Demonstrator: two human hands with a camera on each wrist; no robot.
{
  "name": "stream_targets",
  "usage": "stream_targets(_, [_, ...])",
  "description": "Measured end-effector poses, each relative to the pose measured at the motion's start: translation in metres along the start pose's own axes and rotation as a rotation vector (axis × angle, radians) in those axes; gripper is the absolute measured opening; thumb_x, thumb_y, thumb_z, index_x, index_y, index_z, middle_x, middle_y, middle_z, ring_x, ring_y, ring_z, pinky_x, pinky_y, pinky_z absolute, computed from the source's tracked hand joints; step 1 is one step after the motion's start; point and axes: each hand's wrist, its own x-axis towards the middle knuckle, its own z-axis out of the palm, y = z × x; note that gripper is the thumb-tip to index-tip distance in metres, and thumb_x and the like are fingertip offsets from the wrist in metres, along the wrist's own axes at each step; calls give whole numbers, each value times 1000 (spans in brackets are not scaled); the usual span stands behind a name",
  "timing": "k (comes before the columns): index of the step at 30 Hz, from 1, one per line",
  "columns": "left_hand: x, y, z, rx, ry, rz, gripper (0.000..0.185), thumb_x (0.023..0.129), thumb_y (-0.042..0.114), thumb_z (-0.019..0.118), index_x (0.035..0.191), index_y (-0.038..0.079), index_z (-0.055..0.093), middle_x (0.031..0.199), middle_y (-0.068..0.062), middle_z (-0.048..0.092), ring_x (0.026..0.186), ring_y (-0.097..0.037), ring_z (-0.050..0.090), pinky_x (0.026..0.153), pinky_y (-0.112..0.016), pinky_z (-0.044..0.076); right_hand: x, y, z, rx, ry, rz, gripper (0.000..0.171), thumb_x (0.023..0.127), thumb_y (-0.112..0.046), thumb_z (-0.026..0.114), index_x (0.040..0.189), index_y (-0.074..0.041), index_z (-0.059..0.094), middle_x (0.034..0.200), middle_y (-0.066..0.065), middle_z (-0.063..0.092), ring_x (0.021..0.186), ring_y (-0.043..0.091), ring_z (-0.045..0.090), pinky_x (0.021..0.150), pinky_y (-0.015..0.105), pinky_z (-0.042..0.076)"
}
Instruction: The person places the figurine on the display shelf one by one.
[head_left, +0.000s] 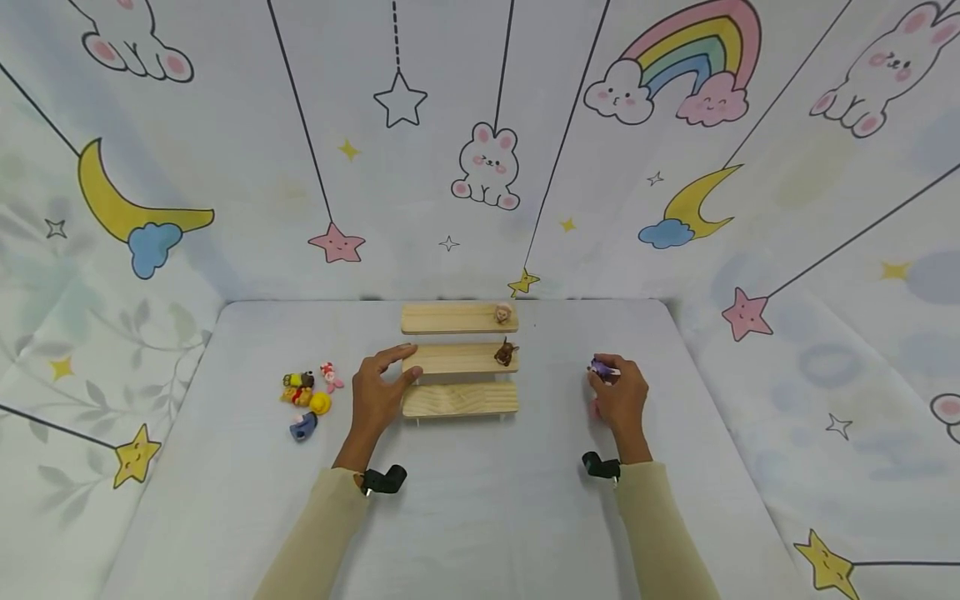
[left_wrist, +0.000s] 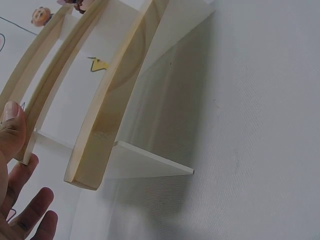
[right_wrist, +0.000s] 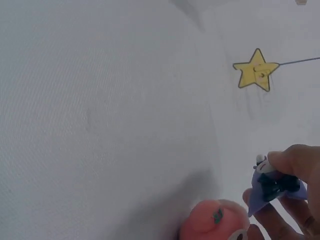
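My left hand (head_left: 378, 390) holds the left end of the middle wooden shelf board (head_left: 450, 358), thumb at the front edge and index finger behind. Between the thumb and fingers of my right hand (head_left: 621, 392) is a small purple figurine (head_left: 600, 368) with a dark green bow-like part (right_wrist: 277, 186). Just below that hand lies a pink figurine (right_wrist: 212, 222), mostly hidden in the head view. A brown figurine (head_left: 506, 352) stands at the right end of the middle board, and a light-faced figurine (head_left: 502, 313) at the right end of the top board (head_left: 450, 318).
The bottom board (head_left: 457, 400) rests on clear supports (left_wrist: 150, 162). Left of the rack, several small figurines lie grouped, among them a blue one (head_left: 303, 427), a yellow one (head_left: 320, 403) and a pink-and-red one (head_left: 330, 375). A printed cloth backdrop (head_left: 420, 183) rises behind the white table (head_left: 480, 517).
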Motion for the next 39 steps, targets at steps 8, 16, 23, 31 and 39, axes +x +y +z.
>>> stream_targets(8, [0, 1, 0, -5, 4, 5, 43, 90, 37, 85, 132, 29, 77, 141, 2, 72, 135, -27, 59, 116, -52, 44, -2, -13, 0, 49, 5, -38, 34, 93, -10, 82, 127, -14, 75, 121, 13, 68, 106, 30, 71, 88, 27, 49])
stream_targets(16, [0, 2, -1, -4, 2, -5, 43, 90, 38, 84, 132, 30, 77, 141, 3, 72, 135, -27, 58, 116, -53, 45, -4, -20, 2, 97, 38, -137, 38, 91, -9, 83, 128, -15, 75, 124, 9, 71, 105, 26, 70, 92, 31, 58])
stream_targets(23, [0, 1, 0, -10, -1, -4, 43, 90, 39, 84, 132, 31, 77, 142, 3, 71, 137, -27, 58, 117, -53, 45, -6, -30, 1, 127, 68, -182, 38, 88, -9, 86, 125, -12, 75, 120, 9, 75, 98, 25, 72, 84, 25, 59])
stream_targets(31, [-1, 3, -1, -15, -1, -6, 43, 91, 38, 85, 132, 29, 77, 141, 2, 72, 134, -27, 59, 116, -52, 46, -14, -49, -1, 172, 55, -235, 39, 86, -7, 88, 123, -12, 77, 116, 10, 75, 97, 25, 71, 82, 17, 53])
stream_targets(39, [0, 1, 0, -8, 1, -5, 42, 91, 38, 85, 132, 30, 77, 140, 2, 72, 137, -27, 58, 117, -53, 45, -29, -69, 1, 169, 2, -348, 41, 87, -7, 88, 125, -14, 77, 116, 8, 75, 101, 21, 70, 88, 14, 52])
